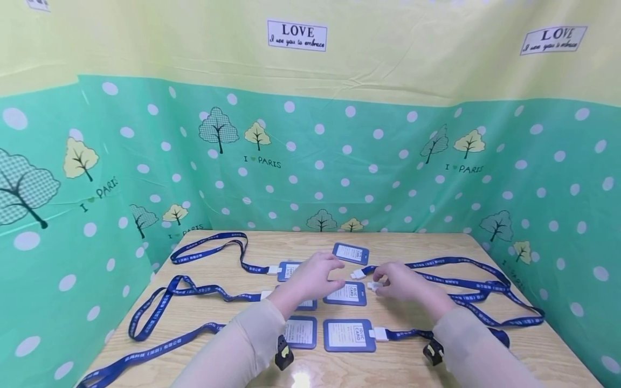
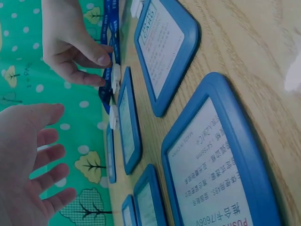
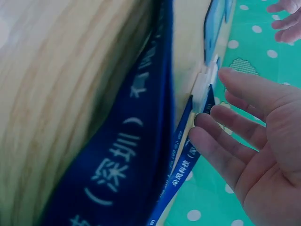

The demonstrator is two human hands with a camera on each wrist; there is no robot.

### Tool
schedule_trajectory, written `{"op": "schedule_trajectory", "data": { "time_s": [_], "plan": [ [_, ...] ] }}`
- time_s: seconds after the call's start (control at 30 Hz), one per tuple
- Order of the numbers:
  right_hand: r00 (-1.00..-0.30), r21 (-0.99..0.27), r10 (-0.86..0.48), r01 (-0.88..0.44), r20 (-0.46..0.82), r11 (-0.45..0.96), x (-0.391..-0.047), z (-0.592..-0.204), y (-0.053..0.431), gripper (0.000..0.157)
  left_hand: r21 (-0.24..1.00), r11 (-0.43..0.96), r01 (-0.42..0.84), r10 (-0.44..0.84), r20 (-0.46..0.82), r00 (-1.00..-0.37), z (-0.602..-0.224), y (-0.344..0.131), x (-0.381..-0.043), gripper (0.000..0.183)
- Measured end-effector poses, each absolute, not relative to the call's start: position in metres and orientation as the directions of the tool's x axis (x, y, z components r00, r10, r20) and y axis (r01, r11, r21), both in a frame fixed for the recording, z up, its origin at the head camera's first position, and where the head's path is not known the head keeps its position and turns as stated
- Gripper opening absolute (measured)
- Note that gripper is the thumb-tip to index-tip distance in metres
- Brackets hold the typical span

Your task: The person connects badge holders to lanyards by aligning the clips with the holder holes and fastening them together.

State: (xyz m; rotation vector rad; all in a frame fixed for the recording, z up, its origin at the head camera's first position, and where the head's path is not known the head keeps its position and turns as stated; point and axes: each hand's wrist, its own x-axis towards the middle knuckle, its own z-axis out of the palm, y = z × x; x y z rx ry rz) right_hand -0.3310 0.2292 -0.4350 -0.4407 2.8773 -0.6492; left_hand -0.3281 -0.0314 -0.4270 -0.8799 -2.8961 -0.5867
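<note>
My left hand [image 1: 315, 275] hovers above the blue card holders with its fingers spread loosely, holding nothing. To its right, my right hand [image 1: 398, 280] hangs over a white lanyard clip [image 1: 375, 286], thumb and fingers apart around it. In the right wrist view the fingers [image 3: 221, 127] look relaxed beside the white clips [image 3: 201, 89]. The middle card holder [image 1: 345, 294] lies flat between the hands, just left of that clip. A second white clip [image 1: 358, 274] on a blue lanyard [image 1: 436, 262] lies below the far card holder [image 1: 350, 253].
A front card holder [image 1: 349, 335] joins a lanyard through its white clip [image 1: 380, 334]. On the left lie more holders [image 1: 301, 332], partly hidden by my left arm, and looped blue lanyards [image 1: 160, 302]. A patterned curtain [image 1: 310, 145] surrounds the wooden table [image 1: 233, 318].
</note>
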Motion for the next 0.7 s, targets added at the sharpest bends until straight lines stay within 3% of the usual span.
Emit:
{"op": "schedule_trajectory", "data": {
  "time_s": [0.27,0.7],
  "plan": [
    [-0.945,-0.415,-0.315,-0.253,-0.088,0.874,-0.334,-0.444,0.228,0.032,0.330,0.783,0.527,0.521,0.115,-0.846,-0.431,-0.030,-0.327,0.047],
    [-0.950,-0.346,-0.304,-0.261,-0.075,0.901,-0.337,-0.453,0.224,0.017,0.337,0.792,0.508,0.506,0.102,-0.856,-0.435,-0.034,-0.326,0.045]
  ]
}}
